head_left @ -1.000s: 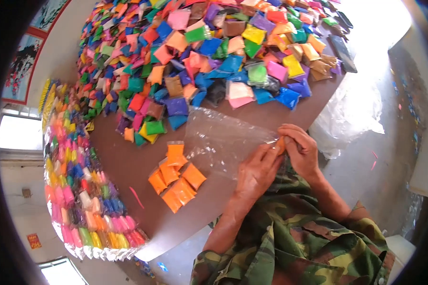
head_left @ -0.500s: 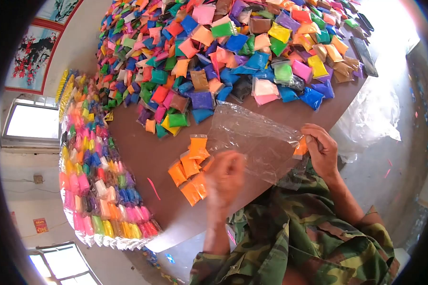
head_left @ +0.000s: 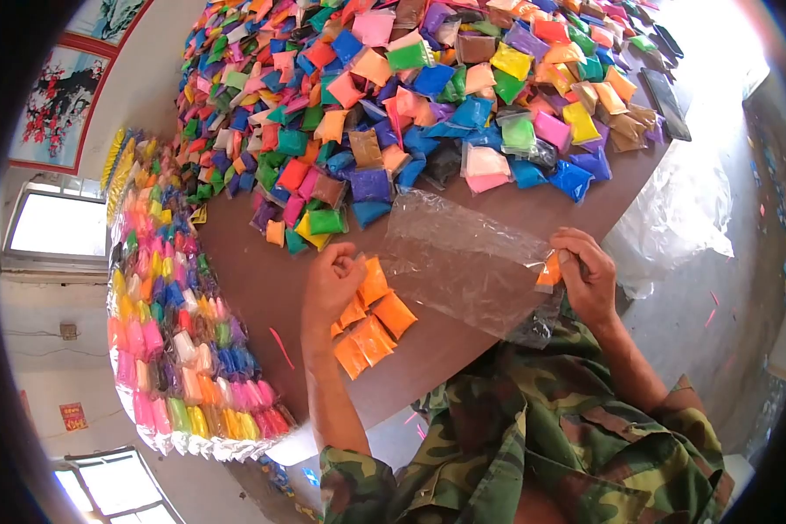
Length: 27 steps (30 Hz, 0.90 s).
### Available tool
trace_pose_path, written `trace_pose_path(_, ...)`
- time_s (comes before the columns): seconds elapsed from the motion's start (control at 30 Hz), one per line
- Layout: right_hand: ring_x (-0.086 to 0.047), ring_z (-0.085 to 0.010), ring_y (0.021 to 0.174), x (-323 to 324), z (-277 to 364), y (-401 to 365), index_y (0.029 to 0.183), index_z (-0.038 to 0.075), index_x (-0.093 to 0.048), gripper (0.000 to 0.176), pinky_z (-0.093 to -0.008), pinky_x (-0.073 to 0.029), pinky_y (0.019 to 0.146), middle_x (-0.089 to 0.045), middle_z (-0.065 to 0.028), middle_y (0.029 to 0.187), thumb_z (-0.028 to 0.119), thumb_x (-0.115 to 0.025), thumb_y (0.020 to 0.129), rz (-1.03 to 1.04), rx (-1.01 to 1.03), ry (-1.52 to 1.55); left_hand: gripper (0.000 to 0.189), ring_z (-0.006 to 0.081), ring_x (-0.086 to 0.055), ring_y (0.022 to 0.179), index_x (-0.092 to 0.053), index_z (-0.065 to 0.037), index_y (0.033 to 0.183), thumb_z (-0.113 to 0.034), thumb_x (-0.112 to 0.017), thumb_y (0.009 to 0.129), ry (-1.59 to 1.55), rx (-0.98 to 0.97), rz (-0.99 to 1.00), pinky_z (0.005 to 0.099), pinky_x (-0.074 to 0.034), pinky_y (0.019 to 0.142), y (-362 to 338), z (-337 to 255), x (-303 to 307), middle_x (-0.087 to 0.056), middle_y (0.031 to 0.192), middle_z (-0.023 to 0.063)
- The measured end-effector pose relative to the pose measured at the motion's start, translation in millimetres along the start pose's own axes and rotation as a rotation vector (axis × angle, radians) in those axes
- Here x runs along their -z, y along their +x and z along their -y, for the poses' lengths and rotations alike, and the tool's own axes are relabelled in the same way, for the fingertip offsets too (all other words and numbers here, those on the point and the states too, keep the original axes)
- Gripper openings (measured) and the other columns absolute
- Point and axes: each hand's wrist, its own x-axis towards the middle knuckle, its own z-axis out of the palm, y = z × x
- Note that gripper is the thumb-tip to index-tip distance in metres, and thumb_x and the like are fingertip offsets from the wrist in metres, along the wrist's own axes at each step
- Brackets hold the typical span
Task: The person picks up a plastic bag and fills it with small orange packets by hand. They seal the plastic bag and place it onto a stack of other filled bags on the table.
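Note:
My left hand (head_left: 330,281) has its fingers curled together at the upper left edge of an orange packet (head_left: 373,280), the top one of a small group. Below and beside it, several more orange packets (head_left: 372,340) lie on the brown table, partly covered by my wrist. My right hand (head_left: 590,272) pinches the end of a clear plastic bag (head_left: 463,253), with an orange packet (head_left: 549,270) showing at the fingertips. From there the bag stretches left, crumpled and see-through, over the table towards the orange group.
A large heap of small coloured packets (head_left: 371,148) covers the far side of the table (head_left: 253,262). Filled bags of coloured packets (head_left: 183,349) are stacked along the left. A dark phone-like slab (head_left: 666,105) lies at the right edge, with clear plastic sheeting (head_left: 681,210) beyond. A pink strip (head_left: 281,348) lies at left.
My left hand has moved left, from the right side of the orange packets to their upper left. The packets have shifted slightly. My right hand stays on the bag.

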Motion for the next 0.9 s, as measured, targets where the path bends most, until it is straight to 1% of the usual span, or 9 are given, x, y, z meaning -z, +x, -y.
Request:
trace_pose_path(0.03, -0.072, -0.0297, 0.117, -0.3, -0.6, -0.2, 0.110, -0.004, -0.076, 0.017, -0.0367, -0.055, 0.100, -0.075, -0.0181, 0.119, -0.007, -0.066, 0.097, 0.002, 0.001, 0.014, 0.035, 0.0071, -0.066, 0.081, -0.071, 0.003, 0.128, -0.008, -0.077, 0.095, -0.002, -0.025, 0.011, 0.0255, -0.054, 0.072, -2.4, 4.6, 3.8, -0.072, 0.099, 0.0033)
trace_pose_path(0.2, -0.073, -0.0279, 0.112, 1.2, 1.6, -0.1, 0.110, -0.003, -0.076, 0.018, -0.0350, -0.055, 0.096, -0.075, -0.0173, 0.119, -0.007, -0.065, 0.097, 0.002, -0.017, 0.045, 0.023, 0.0074, -0.065, 0.077, -0.073, 0.004, 0.118, -0.004, -0.075, 0.097, -0.090, 0.016, -0.268, 0.0246, -0.053, 0.068, -48.8, -7.3, 32.7, -0.068, 0.090, 0.0025)
trace_pose_path(0.27, -0.072, -0.0209, 0.102, 1.6, -0.3, 0.0, 0.111, -0.003, -0.076, 0.019, -0.0312, -0.056, 0.087, -0.074, -0.0154, 0.120, -0.008, -0.065, 0.097, -0.003, -0.001, 0.026, 0.018, 0.0078, -0.065, 0.077, -0.072, 0.003, 0.114, -0.003, -0.074, 0.098, -0.173, -0.030, -0.298, 0.0240, -0.054, 0.069, -79.7, -35.7, 32.2, -0.068, 0.094, 0.0040)
trace_pose_path(0.37, -0.069, -0.0145, 0.095, 0.7, -0.5, -1.0, 0.112, -0.002, -0.076, 0.018, -0.0281, -0.055, 0.080, -0.075, -0.0131, 0.120, -0.007, -0.065, 0.099, 0.002, -0.029, 0.053, 0.011, 0.0087, -0.066, 0.079, -0.071, 0.001, 0.111, -0.004, -0.072, 0.100, -0.358, -0.114, -0.301, 0.0240, -0.054, 0.070, -100.1, -59.6, -6.9, -0.069, 0.099, 0.0045)
trace_pose_path(0.47, -0.069, -0.0140, 0.093, -1.8, -1.1, -1.9, 0.112, -0.002, -0.077, 0.018, -0.0276, -0.054, 0.080, -0.075, -0.0123, 0.120, -0.006, -0.065, 0.100, -0.013, -0.064, 0.118, 0.008, 0.0102, -0.068, 0.078, -0.068, -0.001, 0.103, -0.001, -0.075, 0.099, -0.455, -0.124, -0.208, 0.0251, -0.056, 0.068, -106.1, -91.2, -76.0, -0.068, 0.106, 0.0057)
trace_pose_path(0.53, -0.069, -0.0141, 0.094, 1.1, -0.7, -1.0, 0.113, -0.002, -0.076, 0.018, -0.0279, -0.054, 0.080, -0.075, -0.0126, 0.120, -0.006, -0.065, 0.100, 0.010, -0.065, 0.110, 0.011, 0.0145, -0.072, 0.080, -0.068, 0.000, 0.106, -0.001, -0.076, 0.099, -0.535, -0.182, -0.103, 0.0284, -0.059, 0.070, -100.5, -81.8, -126.3, -0.070, 0.108, 0.0086)
trace_pose_path(0.63, -0.070, -0.0147, 0.095, 1.2, -2.8, -0.1, 0.113, -0.002, -0.076, 0.018, -0.0286, -0.055, 0.082, -0.075, -0.0134, 0.121, -0.005, -0.065, 0.101, 0.011, -0.041, 0.100, 0.011, 0.0220, -0.075, 0.090, -0.067, 0.001, 0.107, -0.003, -0.075, 0.100, -0.404, -0.287, -0.124, 0.0334, -0.062, 0.076, -90.1, -94.0, -170.1, -0.073, 0.111, 0.0134)
trace_pose_path(0.8, -0.072, -0.0196, 0.105, 2.1, -0.3, -1.2, 0.117, -0.003, -0.075, 0.020, -0.0309, -0.056, 0.090, -0.075, -0.0163, 0.125, -0.005, -0.064, 0.101, 0.016, -0.064, 0.085, 0.015, 0.0337, -0.076, 0.098, -0.067, -0.001, 0.109, -0.002, -0.076, 0.098, -0.302, -0.481, -0.124, 0.0395, -0.062, 0.083, -75.4, -110.4, -192.1, -0.075, 0.113, 0.0173)
trace_pose_path(0.9, -0.073, -0.0244, 0.114, 2.7, -0.3, -0.1, 0.120, -0.004, -0.075, 0.022, -0.0332, -0.057, 0.096, -0.074, -0.0180, 0.126, -0.006, -0.063, 0.101, 0.017, -0.041, 0.073, 0.019, 0.0392, -0.074, 0.101, -0.067, -0.003, 0.111, 0.001, -0.077, 0.095, -0.258, -0.518, -0.072, 0.0432, -0.062, 0.087, -73.0, -114.4, -204.5, -0.074, 0.115, 0.0175)
